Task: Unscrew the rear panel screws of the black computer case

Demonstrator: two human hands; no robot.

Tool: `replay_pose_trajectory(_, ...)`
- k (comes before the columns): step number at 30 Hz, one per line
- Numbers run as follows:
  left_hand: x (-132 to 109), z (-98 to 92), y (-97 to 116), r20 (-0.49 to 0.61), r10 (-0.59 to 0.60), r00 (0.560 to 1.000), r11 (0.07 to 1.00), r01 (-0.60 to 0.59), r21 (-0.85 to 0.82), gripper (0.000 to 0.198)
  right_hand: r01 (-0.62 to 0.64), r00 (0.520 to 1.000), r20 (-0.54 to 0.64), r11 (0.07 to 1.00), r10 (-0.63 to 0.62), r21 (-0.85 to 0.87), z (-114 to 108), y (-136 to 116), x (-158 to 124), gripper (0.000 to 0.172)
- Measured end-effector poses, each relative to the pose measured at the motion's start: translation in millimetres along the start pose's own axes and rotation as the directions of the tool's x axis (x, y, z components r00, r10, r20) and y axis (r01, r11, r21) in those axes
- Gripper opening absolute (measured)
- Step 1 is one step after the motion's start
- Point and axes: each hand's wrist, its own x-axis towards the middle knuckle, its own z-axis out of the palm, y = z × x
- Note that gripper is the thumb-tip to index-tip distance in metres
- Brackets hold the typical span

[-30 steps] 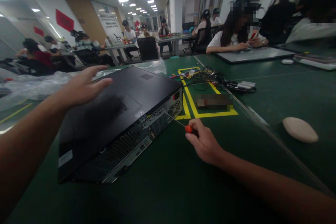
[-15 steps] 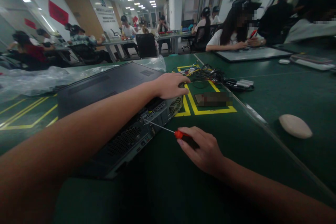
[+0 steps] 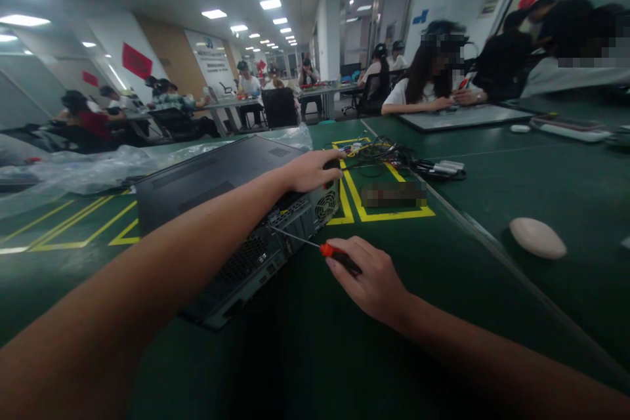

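A black computer case [image 3: 231, 164] lies on the green table, its rear panel with vents and ports turned toward me. My left hand [image 3: 311, 170] rests on the case's right end near the top edge, fingers apart, with the forearm across the case. In my right hand [image 3: 377, 275] is a screwdriver [image 3: 327, 250] with a red and black handle, the fingers wrapped round it. Its thin metal shaft points left, and the tip meets the rear panel near the slot covers. The spot at the tip is too small to make out.
Behind the case lies crumpled clear plastic [image 3: 88, 167]. Bundled cables [image 3: 394, 152] and a blurred dark block [image 3: 394, 195] sit beyond my hands, near yellow tape. A pale oval object [image 3: 537, 238] rests at right. A co-worker [image 3: 428, 79] sits across the table.
My view has tilted up and shifted slightly. My left hand stays on the case, and the screwdriver tip remains at the rear panel with my right hand holding it.
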Motion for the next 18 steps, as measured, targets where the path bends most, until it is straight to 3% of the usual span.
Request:
replay_pose_trajectory(6,3,3.8,-4,-0.058,-0.007,0.998,1.000,0.007,0.013,0.054,-0.011,1.000,-0.012,1.000,0.011,0.000,3,-4,-1,0.022)
replay_pose_trajectory(18,5,1.9,-3,-0.042,-0.022,0.999,0.997,0.024,0.067,0.058,-0.039,0.998,-0.057,0.998,0.036,-0.050,0,-14,-3,0.018)
